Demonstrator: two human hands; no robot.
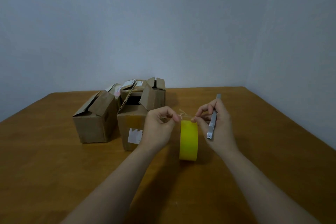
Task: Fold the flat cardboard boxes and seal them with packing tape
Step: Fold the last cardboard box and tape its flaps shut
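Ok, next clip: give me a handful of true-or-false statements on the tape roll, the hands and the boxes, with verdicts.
1. The yellow roll of packing tape stands on edge on the brown wooden table. True.
2. The right hand holds scissors. False: it holds a slim silver metal cutter.
3. The left hand lies flat on the table. False: its fingers pinch the loose clear tape end above the roll.
4. The brown cardboard boxes have flaps sticking up, not closed flat. True.
5. The boxes sit to the right of the roll. False: they sit to its left and behind it.
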